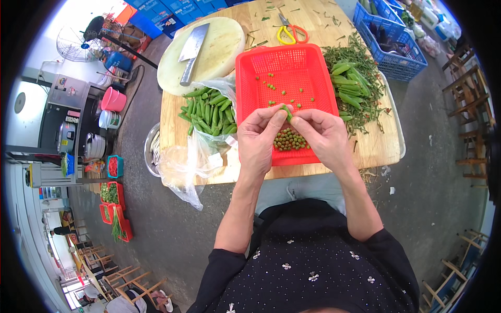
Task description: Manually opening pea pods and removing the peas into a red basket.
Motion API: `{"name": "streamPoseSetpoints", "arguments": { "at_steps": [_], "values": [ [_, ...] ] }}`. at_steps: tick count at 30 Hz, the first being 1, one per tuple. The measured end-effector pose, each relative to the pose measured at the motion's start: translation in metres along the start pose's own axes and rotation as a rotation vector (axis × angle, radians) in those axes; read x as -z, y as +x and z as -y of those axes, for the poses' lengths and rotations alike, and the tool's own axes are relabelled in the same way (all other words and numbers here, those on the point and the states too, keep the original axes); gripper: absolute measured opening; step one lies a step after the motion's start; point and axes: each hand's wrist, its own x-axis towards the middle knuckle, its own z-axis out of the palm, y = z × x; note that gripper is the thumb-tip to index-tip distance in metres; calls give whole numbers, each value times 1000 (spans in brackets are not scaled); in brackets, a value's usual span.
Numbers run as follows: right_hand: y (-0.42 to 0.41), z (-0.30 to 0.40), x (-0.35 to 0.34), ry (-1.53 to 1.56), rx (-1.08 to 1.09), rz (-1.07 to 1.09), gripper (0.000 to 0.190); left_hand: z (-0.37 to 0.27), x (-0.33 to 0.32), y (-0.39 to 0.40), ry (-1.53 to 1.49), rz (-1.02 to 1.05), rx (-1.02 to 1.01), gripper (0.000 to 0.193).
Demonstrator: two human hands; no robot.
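Between both hands, over a red plastic basket (287, 76), is a green pea pod (288, 113). My left hand (260, 131) pinches its far end with thumb and forefinger, and my right hand (323, 131) grips the near end. Shelled peas (290, 139) are heaped in the near part of the basket below my hands, with several more scattered over its far part. Left of the basket, whole pea pods (211, 111) fill an open clear plastic bag (209, 143). To the right lie flattened, lighter green pods (348, 86) on a pile of thin green stems (368, 74).
A cleaver (194, 53) rests on a round cutting board (223, 39) at the far left of the wooden table (258, 11). Scissors (291, 31) with yellow and orange handles lie behind the basket. Blue crates (399, 58) stand beyond the right edge; a metal bowl (150, 152) is by the left edge.
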Motion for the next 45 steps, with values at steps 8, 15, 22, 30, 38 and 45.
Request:
{"name": "streamPoseSetpoints", "arguments": {
  "at_steps": [8, 15, 22, 30, 38, 45],
  "values": [
    [11, 12, 10, -164, 227, 4, 17, 1, -1, -1, 71, 8, 37, 12],
    [12, 3, 14, -180, 212, 57, 14, 1, 2, 0, 52, 38, 87, 12],
    [13, 6, 16, -29, 61, 78, 11, -1, 2, 0, 69, 44, 94, 13],
    [13, 8, 21, 60, 42, 59, 13, -5, -6, 0, 64, 24, 78, 21],
    [25, 5, 17, 11, 7, 73, 14, -6, -8, -2, 69, 74, 58, 34],
    [31, 0, 22, 49, 10, 83, 13, -6, -5, 3, 12, 74, 103, 32]
  ]
}}
